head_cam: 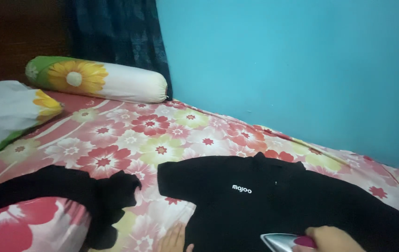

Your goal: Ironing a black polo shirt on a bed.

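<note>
Right hand (332, 238) grips iron (281, 241) on black shirt (274, 200); left hand (176, 239) spread flat on bed (162, 140). Best kept taut, strokes slow.

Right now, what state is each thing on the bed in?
Black shirt: spread flat, front up.
Iron: on the shirt, tip pointing left.
Right hand: gripping the iron's handle.
Left hand: flat on the bedsheet, at the shirt's edge.
Black garment: crumpled over a floral pillow.
Bolster: lying against the curtain.
</note>
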